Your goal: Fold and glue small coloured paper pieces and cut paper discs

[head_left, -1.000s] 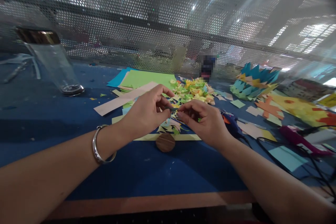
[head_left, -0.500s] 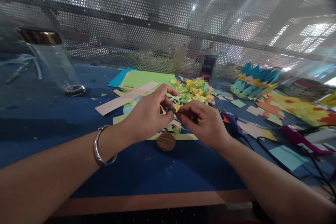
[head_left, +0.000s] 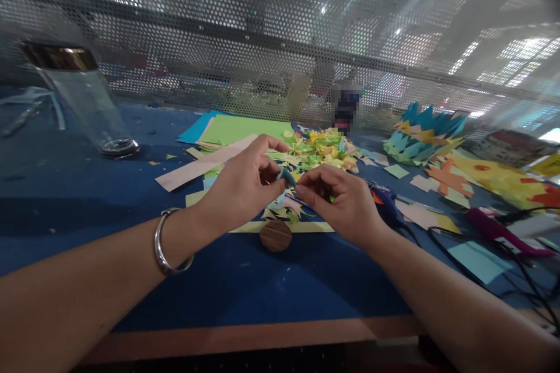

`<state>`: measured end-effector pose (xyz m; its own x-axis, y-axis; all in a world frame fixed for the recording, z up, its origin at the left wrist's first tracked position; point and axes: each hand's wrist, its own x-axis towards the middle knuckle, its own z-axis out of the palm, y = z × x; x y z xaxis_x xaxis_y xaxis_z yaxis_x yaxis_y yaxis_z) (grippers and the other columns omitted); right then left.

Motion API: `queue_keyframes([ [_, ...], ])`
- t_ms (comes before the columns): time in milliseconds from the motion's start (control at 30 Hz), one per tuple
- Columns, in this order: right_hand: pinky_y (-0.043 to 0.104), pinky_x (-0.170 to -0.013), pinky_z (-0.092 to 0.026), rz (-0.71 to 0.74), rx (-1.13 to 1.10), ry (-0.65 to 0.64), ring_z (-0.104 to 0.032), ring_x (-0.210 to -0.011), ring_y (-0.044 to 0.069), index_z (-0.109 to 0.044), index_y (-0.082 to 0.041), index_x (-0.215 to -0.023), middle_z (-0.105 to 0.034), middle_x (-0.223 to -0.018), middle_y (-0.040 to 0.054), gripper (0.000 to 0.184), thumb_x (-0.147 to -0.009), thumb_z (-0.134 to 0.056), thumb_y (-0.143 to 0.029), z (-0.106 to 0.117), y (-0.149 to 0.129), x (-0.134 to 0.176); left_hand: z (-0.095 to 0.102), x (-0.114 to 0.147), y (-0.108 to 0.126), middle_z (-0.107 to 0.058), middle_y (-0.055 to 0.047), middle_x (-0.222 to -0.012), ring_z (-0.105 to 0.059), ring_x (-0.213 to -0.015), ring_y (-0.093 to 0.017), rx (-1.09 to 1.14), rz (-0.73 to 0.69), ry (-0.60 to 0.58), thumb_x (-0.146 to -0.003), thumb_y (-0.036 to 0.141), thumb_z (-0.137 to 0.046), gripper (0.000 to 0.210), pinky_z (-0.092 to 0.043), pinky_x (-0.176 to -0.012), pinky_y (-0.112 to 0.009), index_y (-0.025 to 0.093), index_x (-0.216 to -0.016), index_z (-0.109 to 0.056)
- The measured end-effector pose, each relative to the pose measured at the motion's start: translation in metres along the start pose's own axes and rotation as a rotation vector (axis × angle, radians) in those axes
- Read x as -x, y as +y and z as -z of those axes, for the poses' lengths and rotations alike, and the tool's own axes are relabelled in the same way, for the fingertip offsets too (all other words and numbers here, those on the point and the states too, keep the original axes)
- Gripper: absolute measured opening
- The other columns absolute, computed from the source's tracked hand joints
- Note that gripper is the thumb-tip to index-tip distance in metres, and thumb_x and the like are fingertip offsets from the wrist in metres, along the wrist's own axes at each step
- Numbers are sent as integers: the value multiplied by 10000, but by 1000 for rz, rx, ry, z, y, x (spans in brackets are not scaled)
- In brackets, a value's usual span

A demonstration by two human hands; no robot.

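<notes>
A small curled piece of teal paper (head_left: pixel 287 178) is held between my two hands above a scatter of cut paper. My right hand (head_left: pixel 339 201) pinches its right end between thumb and fingertips. On the other end, the thumb and bent fingers of my left hand (head_left: pixel 240 186) close loosely around the piece, the index finger raised. Just below them a round wooden disc (head_left: pixel 275 235) rests at the near edge of a pale yellow paper sheet (head_left: pixel 245 227). Behind my hands rises a heap of green and yellow folded paper bits (head_left: pixel 326 150).
A glass bottle (head_left: pixel 94 108) stands at left. Coloured paper sheets (head_left: pixel 254 128) and a pale strip (head_left: pixel 201 164) lie behind my left hand. At right are a blue glue gun (head_left: pixel 389 210), a purple power strip (head_left: pixel 507 236) with cables, and a spiky paper crown (head_left: pixel 426 134).
My left fingers have loosened slightly and shifted a little left, so more of the teal paper shows. My right hand keeps its pinch almost in place.
</notes>
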<state>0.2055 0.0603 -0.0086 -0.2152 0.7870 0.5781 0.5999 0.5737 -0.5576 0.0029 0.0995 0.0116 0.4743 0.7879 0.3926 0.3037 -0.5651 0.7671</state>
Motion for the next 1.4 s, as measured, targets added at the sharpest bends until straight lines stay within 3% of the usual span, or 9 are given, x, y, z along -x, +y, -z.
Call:
queue_keyframes([
  [167,240,-519,-391,-44,-40,-4,-491,-575,93,-710,-181,-888,-639,-747,5,197,-930,-686,-372,1,0,0,1,3,2,-670,23,-801,-619,-684,-143,-147,-64,-6,-857,179,-612,443,-429,-604,-260,245,-1278,-488],
  [467,237,-516,-375,-62,-33,-45,-488,-584,99,-698,-178,-870,-624,-718,1,217,-935,-663,-381,1,-2,-1,0,5,4,-680,6,-818,-646,-718,-156,-179,-78,-42,-859,170,-592,460,-442,-610,-251,242,-1302,-491],
  [1400,236,-493,-361,-143,-225,-103,-460,-539,83,-687,-183,-879,-600,-706,-16,207,-913,-701,-387,2,0,-1,-1,2,0,-618,33,-773,-619,-697,-142,-35,-87,-62,-856,149,-590,437,-450,-638,-257,243,-1271,-486],
])
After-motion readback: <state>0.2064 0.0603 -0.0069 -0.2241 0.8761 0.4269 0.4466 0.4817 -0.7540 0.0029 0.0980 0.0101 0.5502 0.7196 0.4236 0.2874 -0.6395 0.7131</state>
